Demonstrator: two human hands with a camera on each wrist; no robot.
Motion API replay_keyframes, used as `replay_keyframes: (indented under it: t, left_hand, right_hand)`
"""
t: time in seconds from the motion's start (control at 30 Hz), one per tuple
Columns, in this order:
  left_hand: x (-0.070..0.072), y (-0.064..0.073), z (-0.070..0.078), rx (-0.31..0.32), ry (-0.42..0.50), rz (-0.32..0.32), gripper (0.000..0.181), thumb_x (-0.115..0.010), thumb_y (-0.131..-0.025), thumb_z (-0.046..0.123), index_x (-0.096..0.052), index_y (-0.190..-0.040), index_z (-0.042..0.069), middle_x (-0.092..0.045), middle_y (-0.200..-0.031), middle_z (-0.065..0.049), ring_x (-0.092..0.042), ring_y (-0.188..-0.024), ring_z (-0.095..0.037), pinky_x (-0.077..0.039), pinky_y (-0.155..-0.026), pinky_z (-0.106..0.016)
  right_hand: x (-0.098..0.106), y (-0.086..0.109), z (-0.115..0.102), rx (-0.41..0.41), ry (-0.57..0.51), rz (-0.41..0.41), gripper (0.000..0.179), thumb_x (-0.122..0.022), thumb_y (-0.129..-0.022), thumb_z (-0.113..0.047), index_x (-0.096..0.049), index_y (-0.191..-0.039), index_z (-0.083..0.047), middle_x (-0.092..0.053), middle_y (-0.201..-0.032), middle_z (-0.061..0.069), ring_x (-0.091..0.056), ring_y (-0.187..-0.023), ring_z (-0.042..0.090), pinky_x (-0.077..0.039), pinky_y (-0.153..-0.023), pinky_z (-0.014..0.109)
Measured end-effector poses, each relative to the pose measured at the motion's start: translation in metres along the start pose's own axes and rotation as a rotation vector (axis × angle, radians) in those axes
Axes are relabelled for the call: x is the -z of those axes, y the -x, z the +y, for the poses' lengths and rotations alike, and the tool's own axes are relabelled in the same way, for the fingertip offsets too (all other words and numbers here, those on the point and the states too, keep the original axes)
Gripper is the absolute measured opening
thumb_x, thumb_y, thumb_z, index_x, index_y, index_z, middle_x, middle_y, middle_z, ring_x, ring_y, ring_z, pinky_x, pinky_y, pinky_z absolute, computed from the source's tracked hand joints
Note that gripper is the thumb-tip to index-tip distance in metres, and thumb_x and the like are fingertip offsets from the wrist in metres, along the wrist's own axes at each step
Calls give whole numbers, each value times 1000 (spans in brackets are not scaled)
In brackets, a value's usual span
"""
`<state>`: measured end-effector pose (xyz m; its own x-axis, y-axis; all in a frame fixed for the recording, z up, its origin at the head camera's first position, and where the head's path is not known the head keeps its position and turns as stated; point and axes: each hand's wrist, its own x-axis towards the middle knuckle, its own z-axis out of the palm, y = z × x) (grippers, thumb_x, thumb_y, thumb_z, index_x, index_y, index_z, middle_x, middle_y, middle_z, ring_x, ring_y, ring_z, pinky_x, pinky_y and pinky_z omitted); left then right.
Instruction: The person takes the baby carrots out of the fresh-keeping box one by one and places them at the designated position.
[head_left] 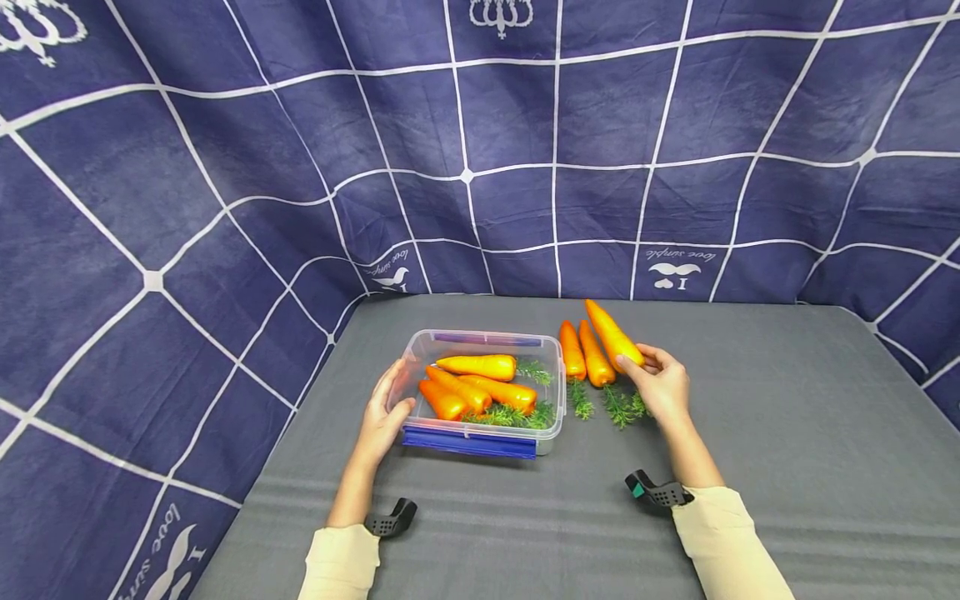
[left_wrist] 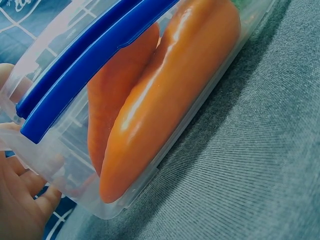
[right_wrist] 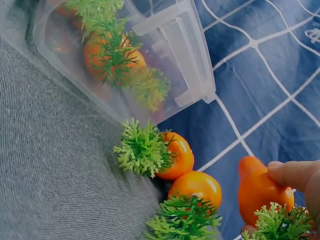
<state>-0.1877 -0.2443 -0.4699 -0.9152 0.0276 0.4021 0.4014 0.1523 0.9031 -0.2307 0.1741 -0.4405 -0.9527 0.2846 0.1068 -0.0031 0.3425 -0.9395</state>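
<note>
A clear plastic food container (head_left: 551, 425) with blue clips stands on the grey table, several orange carrots (head_left: 502, 392) with green tops inside. At its left end my left hand (head_left: 382, 417) holds the wall and near corner, the thumb at the rim. To the right of the container, my right hand (head_left: 663, 387) pinches a carrot (head_left: 611, 331) by its thick end, its tip pointing up and away. That carrot (right_wrist: 262, 192) and its leafy top show in the right wrist view too. Two more carrots (head_left: 572, 350) lie between the container and this hand.
The grey cloth-covered table (head_left: 525, 533) spreads in front and to the right. A dark blue curtain (head_left: 600, 200) with white lines hangs behind it and along the left. Both wrists wear black bands (head_left: 663, 492).
</note>
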Motion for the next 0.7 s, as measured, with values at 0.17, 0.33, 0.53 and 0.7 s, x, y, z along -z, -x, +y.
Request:
replay_keyframes:
  t: [0.17,0.33,0.53,0.7]
  left_hand:
    - [1,0,-1,-2,-5,-5,62,-50,-87,-14,-32,-146,-10,-28,-152,-29,-32,-136,-47,-24,-112,-48]
    - [1,0,-2,5,-10,-5,63,-50,-87,-13,-32,-147,-9,-28,-152,-28,-32,-136,-47,-27,-113,-39]
    - [1,0,-3,-2,-5,-5,62,-51,-88,-13,-31,-146,-10,-27,-152,-29,-32,-136,-48,-28,-113,-31]
    - [2,0,-4,-20,-14,-2,62,-52,-87,-10,-32,-146,-10,-28,-151,-29,-33,-134,-49,-30,-112,-31]
  right_hand:
    - [-2,-1,7,-23,5,51,51,-74,-87,-24,-61,-126,6,-64,-115,26,-51,-73,-10,-43,-67,5]
    - [-6,-2,19,-38,59,74,52,-73,-87,-25,-60,-125,7,-65,-113,27,-63,-85,12,-41,-65,5]
    - [-8,0,25,-57,122,50,54,-72,-88,-28,-59,-127,6,-65,-115,27,-64,-102,35,-42,-68,10]
    - [-10,0,27,-62,155,37,54,-71,-89,-28,-58,-128,7,-64,-116,27,-64,-103,36,-46,-73,19]
